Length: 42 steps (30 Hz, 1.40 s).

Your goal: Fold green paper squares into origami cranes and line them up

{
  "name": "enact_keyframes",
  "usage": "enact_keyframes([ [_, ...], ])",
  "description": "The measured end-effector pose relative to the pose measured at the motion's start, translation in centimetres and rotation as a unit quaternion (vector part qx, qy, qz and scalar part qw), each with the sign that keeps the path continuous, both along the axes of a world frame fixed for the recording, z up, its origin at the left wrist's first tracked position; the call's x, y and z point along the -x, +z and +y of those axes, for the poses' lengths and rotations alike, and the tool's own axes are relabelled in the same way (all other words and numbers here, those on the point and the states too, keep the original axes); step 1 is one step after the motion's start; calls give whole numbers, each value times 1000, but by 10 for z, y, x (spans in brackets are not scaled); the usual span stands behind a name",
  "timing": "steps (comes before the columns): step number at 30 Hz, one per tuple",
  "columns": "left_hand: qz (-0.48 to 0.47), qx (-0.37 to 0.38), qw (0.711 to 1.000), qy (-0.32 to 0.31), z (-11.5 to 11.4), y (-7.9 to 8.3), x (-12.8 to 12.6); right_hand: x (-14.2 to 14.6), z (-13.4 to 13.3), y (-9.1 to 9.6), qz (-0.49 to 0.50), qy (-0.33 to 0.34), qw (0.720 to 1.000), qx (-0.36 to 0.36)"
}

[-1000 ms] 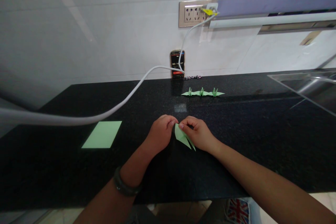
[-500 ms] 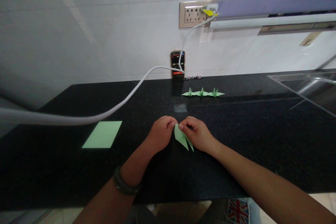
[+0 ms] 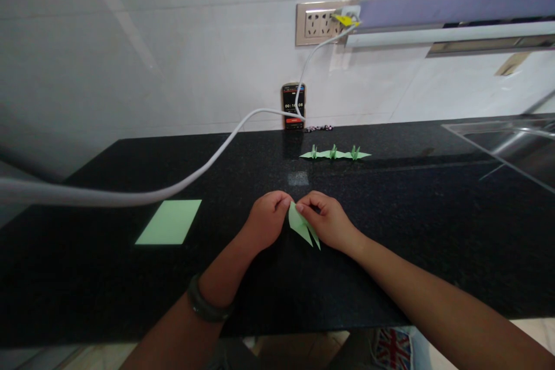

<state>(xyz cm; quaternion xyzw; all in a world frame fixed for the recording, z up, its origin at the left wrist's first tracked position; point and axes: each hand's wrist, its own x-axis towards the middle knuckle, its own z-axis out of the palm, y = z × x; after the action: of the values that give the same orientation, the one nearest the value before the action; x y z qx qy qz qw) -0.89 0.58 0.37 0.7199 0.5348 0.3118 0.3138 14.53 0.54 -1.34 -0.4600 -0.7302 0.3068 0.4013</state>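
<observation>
Between my two hands is a piece of folded green paper (image 3: 299,224), with two pointed flaps hanging down toward me. My left hand (image 3: 269,217) is closed, its thumb and forefinger pinching the paper's upper left edge. On the other side, my right hand (image 3: 325,219) pinches the upper right of the paper with thumb and fingers. The tips of both hands almost meet at the top of the fold. Beyond them, three folded green paper cranes (image 3: 333,154) stand in a row on the black counter (image 3: 243,173).
Flat sheets of green paper (image 3: 170,222) lie to the left. A phone (image 3: 293,107) showing a timer leans on the wall, and a white cable (image 3: 208,165) runs across the left side from the wall socket (image 3: 318,24). At the right is a metal sink (image 3: 520,147).
Both hands stay almost where they were, still pinching the folded paper. Its flaps have shifted very slightly.
</observation>
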Motion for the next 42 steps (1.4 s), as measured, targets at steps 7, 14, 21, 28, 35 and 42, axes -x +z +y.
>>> enact_keyframes([
  [7,-21,-12,1000,5,-1,-1,0,0,1,-1,16,18,1000,11],
  [14,-19,-65,995,69,1,2,1,-5,4,-4,-1,-22,999,-25],
  [21,-45,-73,993,85,-3,2,0,-5,4,-3,50,25,996,69],
  [28,-254,78,960,89,1,-4,0,-7,8,3,184,-35,975,116],
  [35,-426,212,879,16,-3,-6,-5,-5,7,3,263,-33,955,134],
  [42,-502,274,820,-21,-6,-8,-12,-2,5,0,266,-16,952,151],
])
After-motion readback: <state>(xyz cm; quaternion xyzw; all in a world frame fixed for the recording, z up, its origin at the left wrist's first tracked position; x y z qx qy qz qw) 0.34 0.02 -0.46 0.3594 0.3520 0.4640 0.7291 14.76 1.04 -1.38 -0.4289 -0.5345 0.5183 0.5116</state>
